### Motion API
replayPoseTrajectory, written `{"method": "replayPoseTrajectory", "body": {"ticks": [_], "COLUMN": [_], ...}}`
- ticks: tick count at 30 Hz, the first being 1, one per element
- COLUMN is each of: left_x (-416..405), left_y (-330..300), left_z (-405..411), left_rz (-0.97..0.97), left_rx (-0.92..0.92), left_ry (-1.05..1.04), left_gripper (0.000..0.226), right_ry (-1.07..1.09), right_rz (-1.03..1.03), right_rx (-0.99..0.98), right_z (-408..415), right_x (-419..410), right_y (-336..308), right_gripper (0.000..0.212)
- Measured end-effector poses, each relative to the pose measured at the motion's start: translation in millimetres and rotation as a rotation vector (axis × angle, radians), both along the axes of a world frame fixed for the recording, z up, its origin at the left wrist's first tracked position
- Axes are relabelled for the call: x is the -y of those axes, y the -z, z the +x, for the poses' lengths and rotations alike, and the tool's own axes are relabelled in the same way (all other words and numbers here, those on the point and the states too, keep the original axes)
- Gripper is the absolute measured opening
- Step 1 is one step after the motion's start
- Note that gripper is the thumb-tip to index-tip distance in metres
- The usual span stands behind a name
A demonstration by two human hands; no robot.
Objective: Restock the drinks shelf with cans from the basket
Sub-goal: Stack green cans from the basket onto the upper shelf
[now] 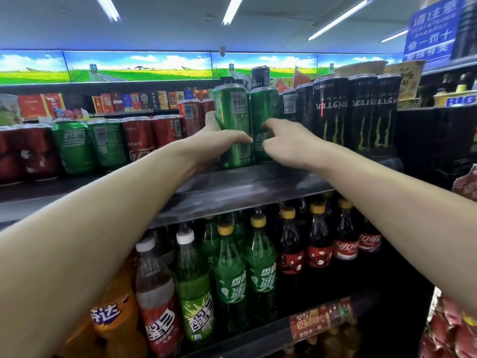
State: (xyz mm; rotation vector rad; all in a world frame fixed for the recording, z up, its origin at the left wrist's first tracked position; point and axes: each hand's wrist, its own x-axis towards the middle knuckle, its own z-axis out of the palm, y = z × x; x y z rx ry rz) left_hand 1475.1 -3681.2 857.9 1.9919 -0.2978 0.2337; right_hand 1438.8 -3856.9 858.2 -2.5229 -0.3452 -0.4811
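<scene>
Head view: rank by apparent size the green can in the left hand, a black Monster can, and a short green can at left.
1. Black Monster can
2. Green can gripped by left hand; close in height, so unsure
3. Short green can

The two tall green cans (233, 125) at the front of the top shelf (258, 187) look like shiny metal, smooth, with light glinting on their rims. The black cans (356, 112) to the right are shiny metal too, with bright green marks. The red cans (152, 140) to the left have a glossy wrap that looks like thin plastic. The shelf looks like smooth dark metal with a dull shine along its near edge. On the lower shelf, the green bottles (245, 275) and dark cola bottles (320, 244) are clear, glossy plastic with smooth plastic caps and shiny labels. The boxes (124, 102) far back on the left look like glossy printed card.
</scene>
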Motion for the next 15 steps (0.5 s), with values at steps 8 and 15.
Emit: {"method": "replayPoseTrajectory", "body": {"ticks": [8, 15], "left_x": [4, 15], "left_y": [1, -9], "left_z": [5, 13], "left_rz": [0.117, 0.076], "left_rx": [0.105, 0.132], "left_ry": [-0.085, -0.110], "left_gripper": [0.105, 0.089], "right_ry": [0.059, 0.040], "right_rz": [-0.072, -0.062], "right_rx": [-0.133, -0.158], "right_z": [37, 49], "right_x": [-6, -6], "right_y": [-11, -2], "right_gripper": [0.049, 0.056]}}
